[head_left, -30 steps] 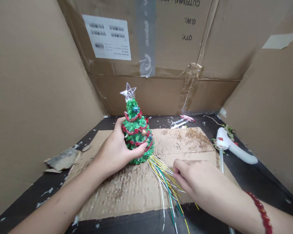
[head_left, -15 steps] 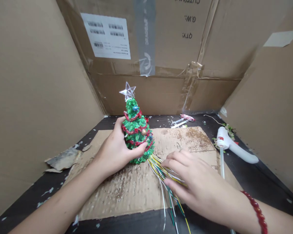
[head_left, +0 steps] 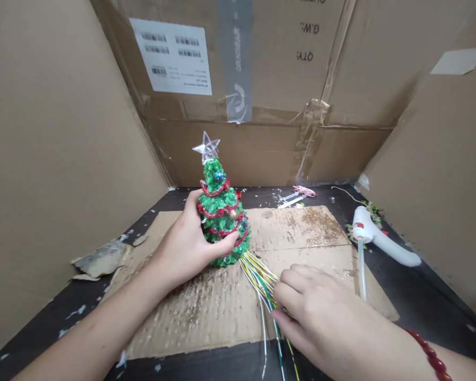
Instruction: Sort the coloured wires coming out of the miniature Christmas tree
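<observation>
A small green Christmas tree (head_left: 218, 201) with red garland, little baubles and a clear star (head_left: 207, 147) on top stands tilted on a cardboard sheet (head_left: 206, 317). My left hand (head_left: 196, 233) is wrapped round its left side, the thumb across the front. From the tree's base a bundle of thin wires (head_left: 257, 272) in white, yellow and green fans toward me. My right hand (head_left: 313, 307), with a red bead bracelet (head_left: 428, 352) at the wrist, has its fingers closed round part of the bundle. Several wire ends hang past the hand over the sheet's front edge.
A white glue gun (head_left: 381, 238) with a glue stick in it lies at the right. Red-and-white string (head_left: 304, 191) and white strips lie at the back. Torn cardboard (head_left: 101, 259) is at the left. Cardboard walls (head_left: 262, 153) enclose the dark table (head_left: 35, 338).
My right hand has slid down and slightly right along the wires, and its fingers have closed round them. My left hand and the tree are almost unchanged.
</observation>
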Demonstrator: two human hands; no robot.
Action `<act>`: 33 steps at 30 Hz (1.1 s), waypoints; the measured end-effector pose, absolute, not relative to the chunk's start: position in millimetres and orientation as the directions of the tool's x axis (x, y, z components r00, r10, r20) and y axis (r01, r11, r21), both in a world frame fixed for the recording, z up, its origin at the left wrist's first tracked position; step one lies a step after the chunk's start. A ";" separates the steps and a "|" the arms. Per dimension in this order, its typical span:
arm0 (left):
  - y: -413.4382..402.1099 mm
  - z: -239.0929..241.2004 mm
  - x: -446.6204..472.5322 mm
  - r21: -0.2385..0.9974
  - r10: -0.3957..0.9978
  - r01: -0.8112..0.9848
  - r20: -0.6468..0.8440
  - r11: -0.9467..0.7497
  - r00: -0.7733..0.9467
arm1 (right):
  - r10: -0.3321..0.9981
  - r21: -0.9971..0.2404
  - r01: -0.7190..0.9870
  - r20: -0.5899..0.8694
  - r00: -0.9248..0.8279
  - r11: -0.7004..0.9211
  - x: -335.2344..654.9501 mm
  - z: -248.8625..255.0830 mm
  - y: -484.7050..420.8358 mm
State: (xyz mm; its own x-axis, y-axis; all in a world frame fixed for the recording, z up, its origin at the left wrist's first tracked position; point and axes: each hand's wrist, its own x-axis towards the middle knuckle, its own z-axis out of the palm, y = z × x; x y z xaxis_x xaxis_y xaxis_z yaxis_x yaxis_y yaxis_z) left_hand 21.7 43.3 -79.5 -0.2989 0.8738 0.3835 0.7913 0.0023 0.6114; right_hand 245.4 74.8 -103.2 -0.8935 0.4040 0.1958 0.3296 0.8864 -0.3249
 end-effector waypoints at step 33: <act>45.8 -84.2 11.0 0.581 0.888 0.813 0.383 -0.018 -0.254 | 0.173 -0.302 0.053 0.386 -0.906 0.952 248.3 -92.9 64.1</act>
State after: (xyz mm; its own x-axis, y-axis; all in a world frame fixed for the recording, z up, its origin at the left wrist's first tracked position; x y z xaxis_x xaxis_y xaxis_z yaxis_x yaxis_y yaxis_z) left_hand 11.0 45.8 -84.2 -0.2542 0.8879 0.3834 0.8134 -0.0182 0.5814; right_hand 248.3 64.1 -92.9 -0.9062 0.1732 0.3857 0.0531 0.9517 -0.3024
